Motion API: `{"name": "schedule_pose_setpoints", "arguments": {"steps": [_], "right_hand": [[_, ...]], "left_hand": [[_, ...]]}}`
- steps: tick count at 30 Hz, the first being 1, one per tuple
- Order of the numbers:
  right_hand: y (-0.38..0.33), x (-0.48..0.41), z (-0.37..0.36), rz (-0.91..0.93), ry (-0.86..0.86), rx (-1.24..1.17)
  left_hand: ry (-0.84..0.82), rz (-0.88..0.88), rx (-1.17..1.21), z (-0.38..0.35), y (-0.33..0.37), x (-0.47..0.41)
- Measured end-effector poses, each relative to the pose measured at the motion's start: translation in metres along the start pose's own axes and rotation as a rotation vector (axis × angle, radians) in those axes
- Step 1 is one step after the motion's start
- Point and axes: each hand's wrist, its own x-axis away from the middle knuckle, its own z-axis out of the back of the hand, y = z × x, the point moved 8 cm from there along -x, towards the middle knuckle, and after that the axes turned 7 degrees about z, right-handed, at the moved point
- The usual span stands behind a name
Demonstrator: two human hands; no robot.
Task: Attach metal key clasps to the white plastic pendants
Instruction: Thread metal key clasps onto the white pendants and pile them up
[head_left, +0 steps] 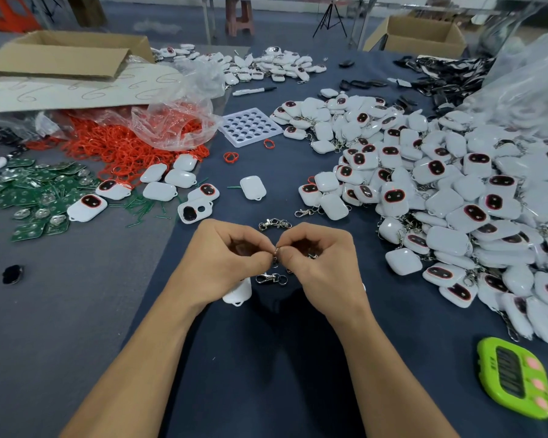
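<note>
My left hand (227,262) and my right hand (321,263) meet fingertip to fingertip over the dark blue cloth, both pinching a small metal key clasp (276,251) between thumbs and forefingers. A white plastic pendant (238,292) pokes out under my left palm, partly hidden. Two loose clasps lie close by, one (271,278) just below my fingers and one (274,223) just beyond them. Several pendants without clasps (253,187) lie ahead of my hands.
A large heap of white pendants with clasps (456,197) fills the right side. Red rubber rings (130,143), green circuit boards (41,191), a white holed tray (250,126), a marker pen (253,90), cardboard boxes (67,53) and a green timer (516,377) surround the work spot.
</note>
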Motion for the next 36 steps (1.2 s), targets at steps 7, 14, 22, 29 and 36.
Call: {"name": "schedule_pose_setpoints", "arguments": {"steps": [7, 14, 22, 29, 36], "right_hand": [[0.001, 0.000, -0.002, -0.013, -0.056, -0.019], [0.000, 0.001, -0.004, -0.008, -0.087, -0.001], [0.002, 0.004, -0.001, -0.025, 0.078, 0.034], [0.012, 0.008, -0.006, -0.097, 0.086, 0.114], [0.004, 0.008, -0.007, -0.064, 0.063, 0.161]], "left_hand": [[-0.038, 0.022, -0.025, -0.002, 0.001, 0.001], [-0.073, 0.049, -0.017, -0.005, -0.001, 0.001], [0.103, 0.019, 0.008, 0.009, -0.001, 0.000], [0.662, 0.109, -0.141, 0.071, -0.011, 0.006], [0.647, 0.128, -0.272, 0.067, -0.014, 0.004]]}}
